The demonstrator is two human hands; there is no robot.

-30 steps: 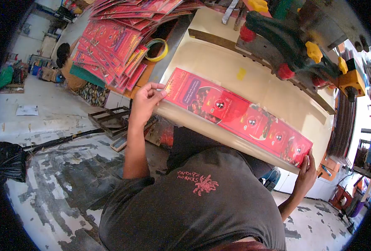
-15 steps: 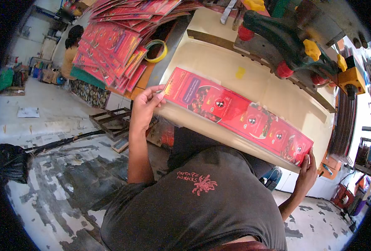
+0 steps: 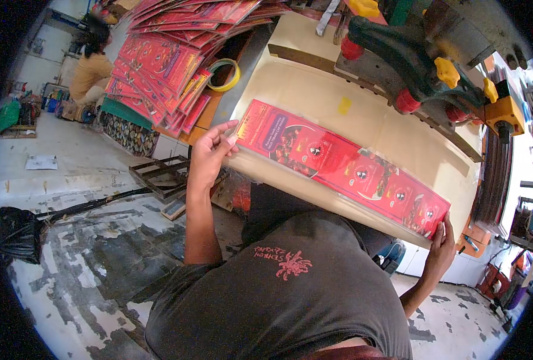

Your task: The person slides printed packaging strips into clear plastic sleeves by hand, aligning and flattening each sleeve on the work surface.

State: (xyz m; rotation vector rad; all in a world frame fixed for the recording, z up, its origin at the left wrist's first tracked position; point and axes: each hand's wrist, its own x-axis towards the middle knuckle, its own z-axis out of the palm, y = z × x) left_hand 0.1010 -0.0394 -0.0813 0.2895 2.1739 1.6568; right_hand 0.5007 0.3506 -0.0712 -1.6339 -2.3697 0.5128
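On the cream work bed (image 3: 278, 78) in front of you, the red printed strip (image 3: 338, 171) lies aslant, its left end higher in view than its right. Your left hand (image 3: 209, 156) has that left end between thumb and fingers, nearly closed. Your right hand (image 3: 440, 243) touches the lower right corner with fingers bent; its thumb is hard to make out, so you cannot tell how firmly it grips.

Beyond the strip, a dark bar (image 3: 305, 63) crosses the bed, and a green machine arm (image 3: 392, 51) with red and yellow knobs stands over the far side. To your left, a heap of red printed sheets (image 3: 158, 57) overlaps loosely, with a yellow tape roll (image 3: 236, 78) just beside it.

The heap's top is cut off by the picture's edge, and it covers part of a seated person (image 3: 90, 75) farther back. Glare blurs some of the strip's print, and the small tools at the far right are too crowded to name.
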